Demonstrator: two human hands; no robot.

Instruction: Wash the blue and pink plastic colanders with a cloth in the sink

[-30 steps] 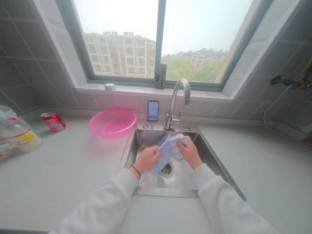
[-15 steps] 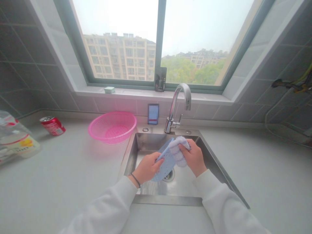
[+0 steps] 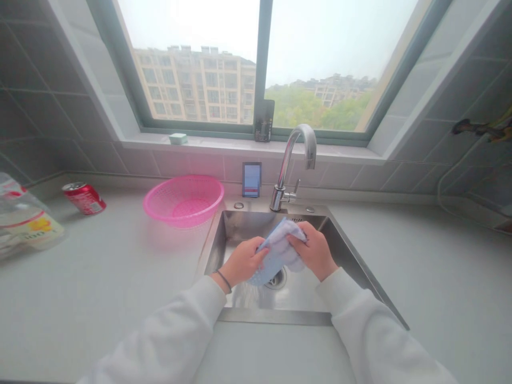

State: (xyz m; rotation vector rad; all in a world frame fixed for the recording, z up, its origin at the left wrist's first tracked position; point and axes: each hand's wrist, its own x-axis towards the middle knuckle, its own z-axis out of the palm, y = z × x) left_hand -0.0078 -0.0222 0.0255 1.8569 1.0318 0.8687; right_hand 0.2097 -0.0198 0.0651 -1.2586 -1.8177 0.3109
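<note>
Perforated blue plastic sheet [image 3: 266, 274], tilted above the stainless steel sink [image 3: 272, 316], between both hands and just over the round metal drain [image 3: 277, 278]. Left hand [image 3: 244, 261]: fingers [image 3: 256, 255] curled closed around the sheet's lower part, thin dark band [image 3: 224, 281] around the wrist. Right hand [image 3: 314, 250]: fingers [image 3: 298, 240] closed on a fluffy pale lilac cloth [image 3: 284, 248], with the cloth pressed against the sheet's upper part. Both forearms covered by white sleeves [image 3: 160, 336], the hands well inside the sink's opening.

Behind the basin, one chrome gooseneck faucet [image 3: 294, 160], and just left of it a small upright device with a blurred screen [image 3: 252, 180]. On the pale surface [image 3: 100, 304], left of the sink, a pink mesh basket [image 3: 182, 178], close to the sink's corner. Farther left, a red drink can [image 3: 84, 198] lying on its side, then a clear plastic bag [image 3: 24, 218] with a printed yellow and red label at the picture's edge.

On the window sill [image 3: 216, 144], a pale green soap dish [image 3: 178, 138] and a dark upright card [image 3: 264, 120]. Grey wall tiles [image 3: 60, 106] on both sides of the window [image 3: 260, 69]. Through the glass, apartment blocks and green treetops. Upper right, a bundle of loose wires [image 3: 480, 128] against the tiles.
</note>
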